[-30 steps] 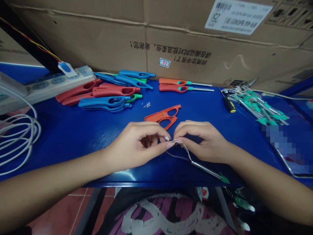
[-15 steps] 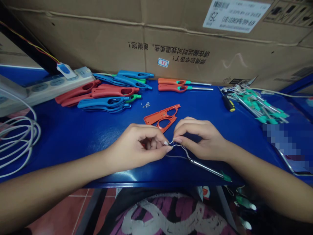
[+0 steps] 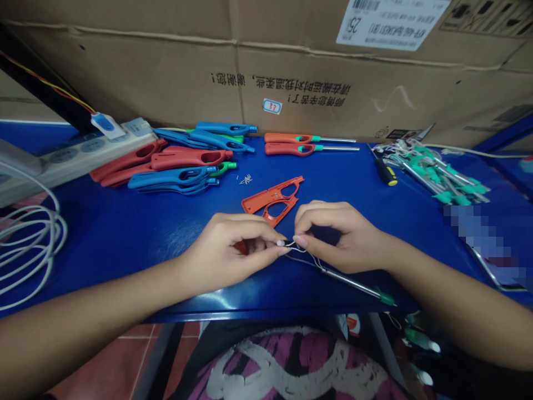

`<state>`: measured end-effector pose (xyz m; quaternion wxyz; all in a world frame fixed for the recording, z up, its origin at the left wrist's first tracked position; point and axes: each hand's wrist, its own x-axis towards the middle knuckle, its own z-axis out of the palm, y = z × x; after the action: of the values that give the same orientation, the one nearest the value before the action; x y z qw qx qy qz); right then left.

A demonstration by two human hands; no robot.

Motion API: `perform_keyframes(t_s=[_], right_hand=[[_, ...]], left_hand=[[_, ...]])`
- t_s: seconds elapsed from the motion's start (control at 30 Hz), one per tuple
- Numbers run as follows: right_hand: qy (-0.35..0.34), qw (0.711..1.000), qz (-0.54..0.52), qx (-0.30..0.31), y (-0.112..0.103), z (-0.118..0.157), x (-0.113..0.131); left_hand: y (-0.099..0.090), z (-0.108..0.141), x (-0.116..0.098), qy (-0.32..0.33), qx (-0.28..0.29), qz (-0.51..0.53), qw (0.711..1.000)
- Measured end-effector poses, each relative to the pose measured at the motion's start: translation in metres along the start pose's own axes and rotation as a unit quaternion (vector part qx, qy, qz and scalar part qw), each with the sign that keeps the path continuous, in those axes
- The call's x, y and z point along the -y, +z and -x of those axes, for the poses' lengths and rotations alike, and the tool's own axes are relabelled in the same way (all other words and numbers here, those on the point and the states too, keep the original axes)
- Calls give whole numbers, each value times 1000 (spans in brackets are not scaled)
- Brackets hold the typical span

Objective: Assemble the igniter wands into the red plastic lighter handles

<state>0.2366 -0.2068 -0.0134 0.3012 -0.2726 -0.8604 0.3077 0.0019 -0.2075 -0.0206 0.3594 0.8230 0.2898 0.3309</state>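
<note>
Thin white wires (image 3: 298, 248) run between my two hands over the front of the blue table. My left hand (image 3: 237, 247) is closed, thumb and index fingertip pinching the wires' left end beside a small dark piece. My right hand (image 3: 343, 233) pinches a wire close to the left fingertips. From these wires a metal lighter tube (image 3: 352, 283) with a green end piece (image 3: 386, 298) slants down to the right and lies near the table edge. Just behind my fingers lie two orange lighter shell halves (image 3: 272, 201), partly covered by my left hand.
Blue, red and green lighter shells (image 3: 187, 158) are piled beside a power strip (image 3: 83, 147). Small screws (image 3: 246, 179) lie near them. Two lighters with metal tubes (image 3: 310, 143) rest by the cardboard box (image 3: 175, 66). A screwdriver (image 3: 386, 172) and green-ended tubes (image 3: 445, 172) sit right.
The whole view has shifted slightly. Both hands keep their pinch on the wires, with only small fingertip movement, and the tube stays in nearly the same place.
</note>
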Motion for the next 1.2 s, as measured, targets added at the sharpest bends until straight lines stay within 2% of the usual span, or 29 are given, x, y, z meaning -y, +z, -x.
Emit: perform_keyframes(t_s=[0.17, 0.4, 0.53, 0.7, 0.9, 1.2], right_hand=[[9, 999, -27, 24, 0, 0, -2], [-1, 999, -7, -33, 3, 0, -3], [-61, 995, 83, -11, 2, 2, -4], [-144, 963, 225, 20, 2, 4, -5], [-188, 929, 312, 58, 2, 3, 1], [-188, 927, 314, 81, 0, 3, 7]], left_hand=[[2, 2, -1, -13, -18, 4, 1000], [6, 0, -2, -123, -26, 98, 987], [5, -2, -1, -194, -4, 181, 964], [4, -5, 1, -257, 22, 253, 933], [4, -4, 1, -273, 32, 278, 920], [5, -7, -3, -311, 48, 280, 907]])
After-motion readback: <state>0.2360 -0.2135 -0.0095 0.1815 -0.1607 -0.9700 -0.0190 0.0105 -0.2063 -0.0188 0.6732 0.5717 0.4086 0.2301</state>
